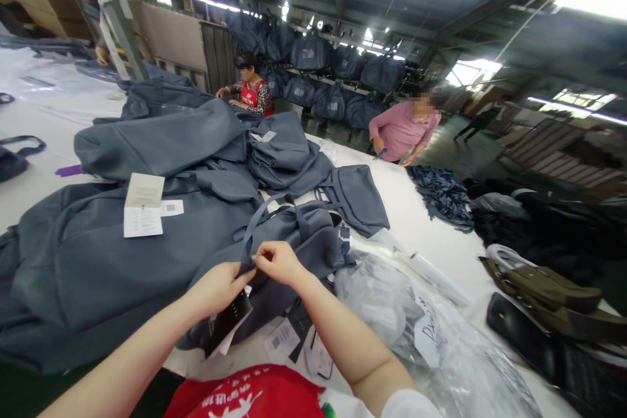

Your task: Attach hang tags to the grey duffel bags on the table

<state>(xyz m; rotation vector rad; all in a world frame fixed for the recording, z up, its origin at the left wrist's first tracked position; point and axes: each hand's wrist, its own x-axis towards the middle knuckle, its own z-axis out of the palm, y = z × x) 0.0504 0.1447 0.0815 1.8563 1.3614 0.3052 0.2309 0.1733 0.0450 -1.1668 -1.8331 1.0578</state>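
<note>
A dark blue-grey duffel bag point(318, 235) lies before me on the table, its handle strap point(252, 232) standing up in a loop. My left hand point(225, 284) is closed around the lower part of that strap. Fingers pinched, my right hand point(279, 262) meets the left fingertips beside the strap; whatever small thing is in the pinch is hidden. Below my left hand hangs a black tag point(232, 319). Other paper tags point(283, 339) lie under my right forearm. To the left is a larger blue-grey bag point(112, 268) with an unfolded white leaflet point(144, 206) on it.
More blue-grey bags point(166, 137) are heaped behind. Clear plastic bags point(382, 294) lie at right, near a pile of dark straps point(441, 192) and an olive bag point(543, 287). Two people point(404, 127) point(255, 91) stand across the white table point(392, 209); finished bags hang behind them.
</note>
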